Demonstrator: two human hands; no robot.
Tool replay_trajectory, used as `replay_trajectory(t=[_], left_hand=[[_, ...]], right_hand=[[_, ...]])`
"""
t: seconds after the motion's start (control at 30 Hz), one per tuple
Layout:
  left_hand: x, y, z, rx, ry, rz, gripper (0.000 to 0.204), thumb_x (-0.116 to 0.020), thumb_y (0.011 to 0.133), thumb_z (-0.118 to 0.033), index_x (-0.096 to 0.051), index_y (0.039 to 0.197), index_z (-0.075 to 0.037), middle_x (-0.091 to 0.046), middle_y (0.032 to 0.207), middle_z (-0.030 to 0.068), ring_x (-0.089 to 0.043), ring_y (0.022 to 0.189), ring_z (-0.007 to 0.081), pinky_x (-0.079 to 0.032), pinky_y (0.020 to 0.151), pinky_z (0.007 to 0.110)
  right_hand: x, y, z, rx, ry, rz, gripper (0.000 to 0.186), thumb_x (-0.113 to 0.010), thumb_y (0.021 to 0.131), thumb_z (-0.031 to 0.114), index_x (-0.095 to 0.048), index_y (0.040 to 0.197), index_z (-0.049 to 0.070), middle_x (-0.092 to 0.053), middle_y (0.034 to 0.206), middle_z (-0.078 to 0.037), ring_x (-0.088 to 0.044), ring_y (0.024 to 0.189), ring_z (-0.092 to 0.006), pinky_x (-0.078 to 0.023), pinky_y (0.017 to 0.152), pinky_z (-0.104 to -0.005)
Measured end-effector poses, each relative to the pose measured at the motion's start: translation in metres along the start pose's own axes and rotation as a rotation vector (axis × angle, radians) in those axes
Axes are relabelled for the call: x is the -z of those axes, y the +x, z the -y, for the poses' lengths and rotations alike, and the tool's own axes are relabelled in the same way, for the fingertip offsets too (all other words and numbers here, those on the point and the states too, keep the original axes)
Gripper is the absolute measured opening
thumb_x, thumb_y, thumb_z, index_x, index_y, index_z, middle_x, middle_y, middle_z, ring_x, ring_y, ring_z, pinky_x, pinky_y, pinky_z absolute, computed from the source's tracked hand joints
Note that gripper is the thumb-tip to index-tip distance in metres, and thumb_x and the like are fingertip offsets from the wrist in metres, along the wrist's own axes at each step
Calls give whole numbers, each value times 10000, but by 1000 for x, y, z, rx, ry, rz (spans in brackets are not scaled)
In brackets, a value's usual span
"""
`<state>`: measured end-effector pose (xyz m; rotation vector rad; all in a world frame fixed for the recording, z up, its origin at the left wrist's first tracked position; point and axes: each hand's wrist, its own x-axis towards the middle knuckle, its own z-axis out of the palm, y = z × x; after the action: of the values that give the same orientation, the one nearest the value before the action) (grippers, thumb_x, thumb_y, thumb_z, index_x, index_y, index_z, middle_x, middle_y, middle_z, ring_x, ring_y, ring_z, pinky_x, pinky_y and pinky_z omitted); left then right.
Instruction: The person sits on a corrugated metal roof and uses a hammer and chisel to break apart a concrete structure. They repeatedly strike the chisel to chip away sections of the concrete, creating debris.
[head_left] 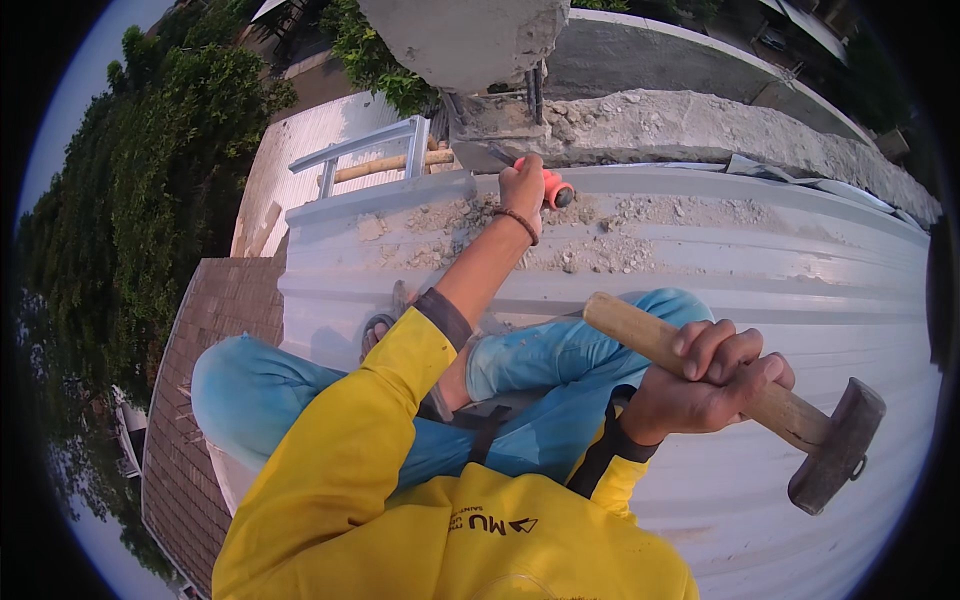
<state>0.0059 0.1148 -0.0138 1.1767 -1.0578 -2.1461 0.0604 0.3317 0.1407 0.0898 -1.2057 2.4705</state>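
Observation:
My left hand (521, 188) is closed around a chisel (555, 188) with an orange-red grip and a dark round butt. Its metal shaft points toward the base of a broken concrete column (470, 40); I cannot tell whether the tip touches. Bent dark rebar (535, 95) shows below the column's ragged lower end. On the right, my right hand (720, 385) grips a club hammer (838, 445) by its wooden handle. The dark, blocky hammer head hangs at the lower right, well apart from the chisel.
I sit on light corrugated metal roofing (800, 300). Concrete rubble (610, 240) lies scattered across it beside the chisel. A rough concrete ledge (700, 120) runs along the far side. Left of the column stand a grey metal frame (415, 150) and a tiled roof (215, 340).

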Motion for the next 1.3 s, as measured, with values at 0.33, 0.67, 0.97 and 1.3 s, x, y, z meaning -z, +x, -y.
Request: replay_trajectory(t=[0.33,0.67,0.97,1.3], left_hand=[[2,7,3,-7,24,-60,290,-575,898,-251,-547,886,37,-609,801,113,-645,651,206,-530,522,355],[1,7,3,-6,26,-16,212,-578,904,-213,-503,913,-15,-562,830,78,-635,688,197,-554,555,362],[1,4,-5,25,103,-34,218,-572,898,-207,-517,963,-7,-581,874,89,-648,715,198,-575,571,369],[0,12,4,0,105,-8,259,-563,921,-256,-502,960,-8,-572,880,92,-640,697,200,-564,558,379]], right_hand=[[44,-111,-119,-907,-230,228,169,-608,964,150,-466,922,69,-460,601,-3,-455,434,-109,-377,379,-276],[-18,-6,-13,6,39,-164,223,-486,1046,286,-334,950,154,-297,605,16,-355,454,-84,-381,442,-244],[57,-107,-120,-903,-189,211,205,-623,956,163,-449,949,55,-458,611,-17,-451,431,-114,-395,383,-281],[-37,-18,-27,-114,-14,-275,211,-498,1037,240,-311,999,148,-329,607,13,-364,448,-90,-401,432,-254]])
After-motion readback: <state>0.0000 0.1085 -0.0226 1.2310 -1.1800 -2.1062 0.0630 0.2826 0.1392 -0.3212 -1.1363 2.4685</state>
